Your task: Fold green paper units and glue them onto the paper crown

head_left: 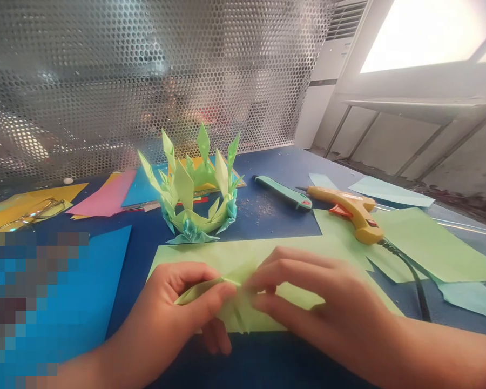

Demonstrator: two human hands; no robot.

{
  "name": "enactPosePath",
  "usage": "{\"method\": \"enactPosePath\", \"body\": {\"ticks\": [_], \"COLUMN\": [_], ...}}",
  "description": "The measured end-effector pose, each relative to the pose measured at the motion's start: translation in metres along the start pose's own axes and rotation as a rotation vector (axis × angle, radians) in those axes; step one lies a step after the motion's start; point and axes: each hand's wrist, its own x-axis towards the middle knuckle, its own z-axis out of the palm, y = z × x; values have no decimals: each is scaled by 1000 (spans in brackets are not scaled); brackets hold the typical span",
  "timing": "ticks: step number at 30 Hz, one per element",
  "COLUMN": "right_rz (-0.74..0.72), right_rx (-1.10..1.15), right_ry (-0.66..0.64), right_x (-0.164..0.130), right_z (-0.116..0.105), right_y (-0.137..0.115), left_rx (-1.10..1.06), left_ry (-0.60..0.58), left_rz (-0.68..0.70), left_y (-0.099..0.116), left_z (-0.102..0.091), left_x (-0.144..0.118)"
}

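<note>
In my left hand (194, 308) a small folded piece of light green paper (198, 292) is pinched between thumb and fingers. My right hand (308, 292) meets that piece at its right end, thumb and fingertips drawn together on it; the tips and the paper there are blurred. Both hands are over a light green paper sheet (299, 248) lying flat on the table. Just beyond the sheet stands a folded-paper crown (194, 219), with tall pointed light green pieces and blue-green paper flowers around its base.
A yellow glue gun (352, 208) with a black cord lies at the right, beside a teal utility knife (283, 192). Green sheets (437, 243) spread there. Blue (113, 270), pink (105, 194) and yellow papers (52, 197) lie left, with glasses (36, 212). A perforated metal panel (146, 81) rises behind.
</note>
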Motion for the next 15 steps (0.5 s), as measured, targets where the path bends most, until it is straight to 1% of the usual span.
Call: {"method": "enactPosePath", "body": {"ticks": [2,4,7,9,11,15], "right_rz": [145,253,428,505,508,384], "right_rx": [45,119,236,287,274,200], "right_ry": [0,-22,-132,-186,-191,-143], "right_x": [-1,0,3,5,6,4], "right_z": [4,6,7,5,4,2], "right_y": [2,3,3,2,1,0], "left_rx": [28,49,56,48,38,3], "left_ry": [8,6,30,60,68,39], "left_rz": [-3,-8,-9,-1,13,7], "left_y": [0,1,1,1,0,-1], "left_z": [0,1,4,6,7,7], "left_x": [-1,-2,-4,-5,-5,-5]}}
